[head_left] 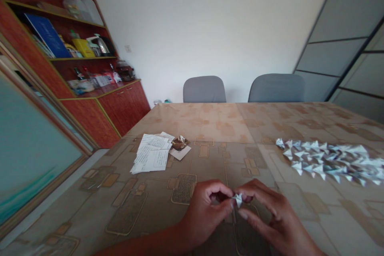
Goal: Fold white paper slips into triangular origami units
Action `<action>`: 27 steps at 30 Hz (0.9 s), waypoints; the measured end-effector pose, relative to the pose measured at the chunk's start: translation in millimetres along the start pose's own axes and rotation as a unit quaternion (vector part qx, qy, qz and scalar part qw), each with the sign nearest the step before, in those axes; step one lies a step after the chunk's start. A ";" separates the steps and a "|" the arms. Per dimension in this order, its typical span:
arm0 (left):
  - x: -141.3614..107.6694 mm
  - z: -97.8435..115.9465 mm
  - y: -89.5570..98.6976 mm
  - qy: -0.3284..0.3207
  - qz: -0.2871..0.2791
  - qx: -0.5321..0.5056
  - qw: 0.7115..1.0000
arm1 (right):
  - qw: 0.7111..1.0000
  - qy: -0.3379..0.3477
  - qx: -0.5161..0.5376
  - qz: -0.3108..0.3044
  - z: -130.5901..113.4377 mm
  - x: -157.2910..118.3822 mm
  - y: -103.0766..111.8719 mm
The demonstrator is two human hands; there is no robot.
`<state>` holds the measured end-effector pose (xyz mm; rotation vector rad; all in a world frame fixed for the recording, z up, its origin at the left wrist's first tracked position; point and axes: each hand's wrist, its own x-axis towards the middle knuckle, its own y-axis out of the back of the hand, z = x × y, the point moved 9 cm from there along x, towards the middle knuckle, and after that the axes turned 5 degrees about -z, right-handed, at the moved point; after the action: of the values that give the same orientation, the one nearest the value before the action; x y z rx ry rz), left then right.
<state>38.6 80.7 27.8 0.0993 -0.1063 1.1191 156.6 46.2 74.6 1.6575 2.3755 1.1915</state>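
A small folded paper piece (239, 199), pale with pointed tips, is held up above the near part of the table. My left hand (207, 204) pinches its left side between thumb and forefinger. From the right, my right hand (270, 210) closes its fingertips around the same piece, the thumb just below it. Part of the paper is hidden behind the fingers. Over on the right lie rows of similar folded paper pieces (327, 158), set close together. Left of the hands is a loose stack of printed paper slips (154, 154).
The table (204, 122) has a patterned brown cover. Beside the slips lie a white square card (181, 153) and a dark brown item (179, 143). Two grey chairs (204, 89) stand at the far edge. A red-brown cabinet (111, 108) with filled shelves is on the left.
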 end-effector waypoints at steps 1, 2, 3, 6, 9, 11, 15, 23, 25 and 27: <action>0.0 -1.7 -0.4 0.003 -0.001 -0.003 1.000 | 1.000 0.002 -0.008 0.007 0.9 -0.3 0.2; 0.0 -2.9 -0.7 0.004 -0.001 -0.002 1.000 | 1.000 0.002 -0.012 0.012 2.1 -0.7 0.1; -0.1 -3.6 -0.7 0.002 -0.001 0.002 1.000 | 1.000 0.001 -0.014 0.013 3.3 -1.0 -0.3; -0.1 -4.0 1.1 0.001 0.010 0.011 1.000 | 1.000 -0.003 -0.008 0.002 4.4 -1.6 -2.6; 0.3 -1.2 1.7 -0.002 0.015 0.008 1.000 | 1.000 -0.003 0.000 0.003 2.8 -1.6 -2.0; 0.6 0.2 1.2 -0.002 0.016 0.003 1.000 | 1.000 -0.002 0.000 0.010 1.9 -1.4 -1.0; 0.4 -4.0 -1.1 0.015 0.013 -0.026 0.999 | 1.000 0.005 -0.011 0.025 0.9 -1.1 0.4; 0.0 -11.4 -4.5 0.035 0.010 -0.093 0.995 | 0.998 0.027 -0.043 0.046 -8.2 -0.5 4.9; -0.1 -10.9 -4.6 0.035 0.008 -0.096 0.995 | 0.997 0.033 -0.050 0.048 -10.1 -0.4 5.0; -0.4 -10.2 -5.4 0.035 0.002 -0.097 0.995 | 0.996 0.039 -0.057 0.054 -11.7 -0.8 5.5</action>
<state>43.6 79.3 17.5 -0.1130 -0.1528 1.1090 156.5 39.7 85.8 1.7544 2.2380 1.4061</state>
